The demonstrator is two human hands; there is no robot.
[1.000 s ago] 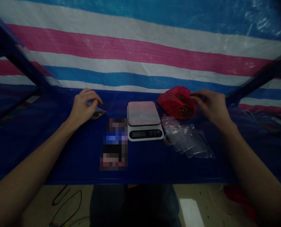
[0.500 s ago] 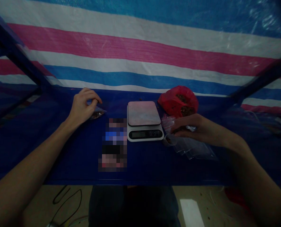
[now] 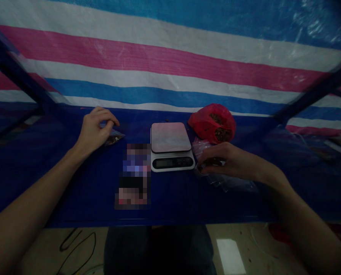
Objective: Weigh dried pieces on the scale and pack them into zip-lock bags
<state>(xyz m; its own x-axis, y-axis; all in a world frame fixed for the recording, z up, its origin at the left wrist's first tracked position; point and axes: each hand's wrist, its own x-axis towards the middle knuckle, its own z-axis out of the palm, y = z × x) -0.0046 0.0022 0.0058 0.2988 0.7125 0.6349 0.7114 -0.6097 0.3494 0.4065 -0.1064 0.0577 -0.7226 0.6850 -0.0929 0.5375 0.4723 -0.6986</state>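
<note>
My left hand [image 3: 94,128] rests at the back left of the blue table [image 3: 73,191], fingers curled on a small clear bag of dark bits [image 3: 113,138]. My right hand [image 3: 226,162] lies palm down on a stack of clear plastic bags [image 3: 233,182] just right of the white digital scale [image 3: 172,147], its fingers closing on the top bag near a small roll of tape [image 3: 200,170]. A red plastic bag [image 3: 213,123] holding dark pieces sits open behind that hand. Nothing lies on the scale's platform.
A blurred rectangular item [image 3: 133,175] lies left of the scale. A striped pink, white and blue tarp [image 3: 170,57] hangs behind the table. Dark blue frame bars [image 3: 18,72] slant at both sides. Cables [image 3: 75,240] lie on the floor below.
My right hand left the red bag, came down toward me onto the clear bags and then slid slightly left. My left hand stayed on the small bag.
</note>
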